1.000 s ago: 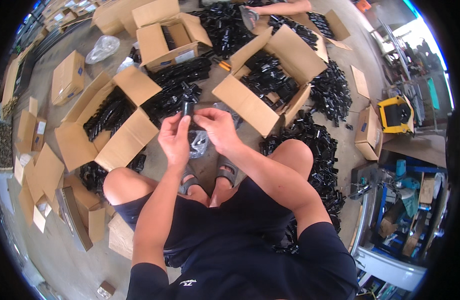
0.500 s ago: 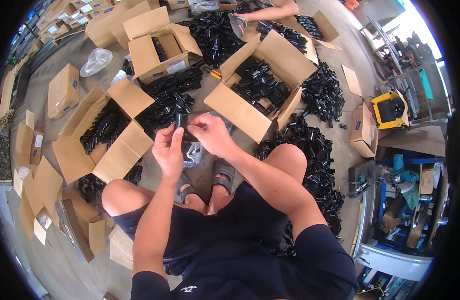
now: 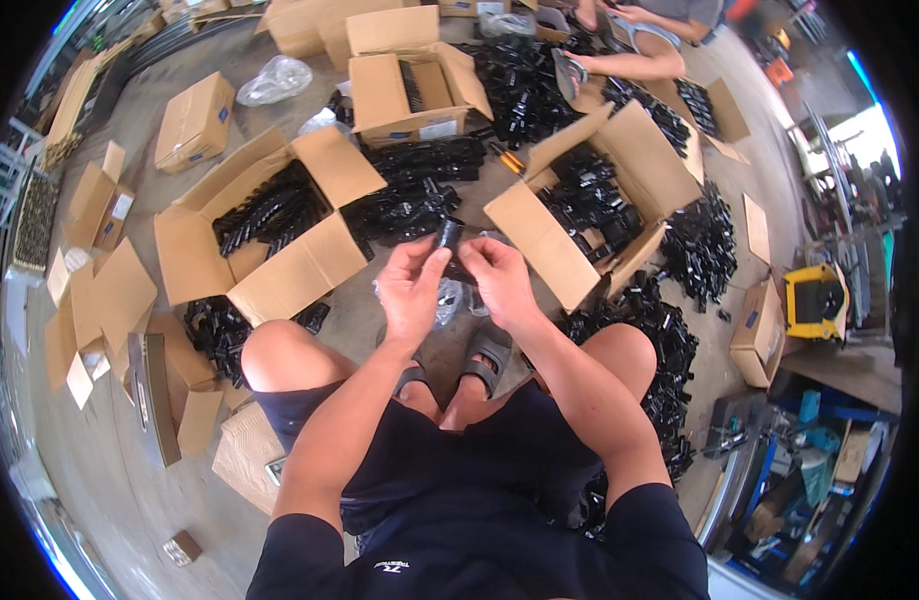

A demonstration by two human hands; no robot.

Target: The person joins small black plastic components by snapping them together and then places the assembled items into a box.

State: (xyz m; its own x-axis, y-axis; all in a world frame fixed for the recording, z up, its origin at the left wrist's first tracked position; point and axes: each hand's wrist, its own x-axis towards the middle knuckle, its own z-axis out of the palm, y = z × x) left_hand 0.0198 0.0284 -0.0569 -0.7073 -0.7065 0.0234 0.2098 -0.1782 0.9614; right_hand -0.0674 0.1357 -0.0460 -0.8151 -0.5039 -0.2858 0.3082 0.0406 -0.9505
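Observation:
Between my hands is a short, glossy black tubular part [image 3: 449,234], held tilted above the floor. My left hand [image 3: 410,288] is closed round it, thumb along its near side. At the part's lower right, my right hand [image 3: 502,282] has its thumb and fingers pinched together; whatever they grip there is hidden. Beyond my hands lies a pile of similar black parts [image 3: 405,205]. An open carton [image 3: 300,272] with rows of black parts stands at the left, and another open carton [image 3: 540,240] full of them at the right. Below my hands lies a clear plastic bag [image 3: 448,302].
A long heap of loose black parts [image 3: 655,345] runs along my right side. Another open carton [image 3: 380,95] stands at the back, near an orange-handled tool [image 3: 507,157]. Another person's leg [image 3: 630,65] reaches in at the far right. Flattened cardboard [image 3: 110,300] lies left.
The view has swung left, so the scene sits further right. My hands still hold the black part, now tilted more. More of the other person shows at the back.

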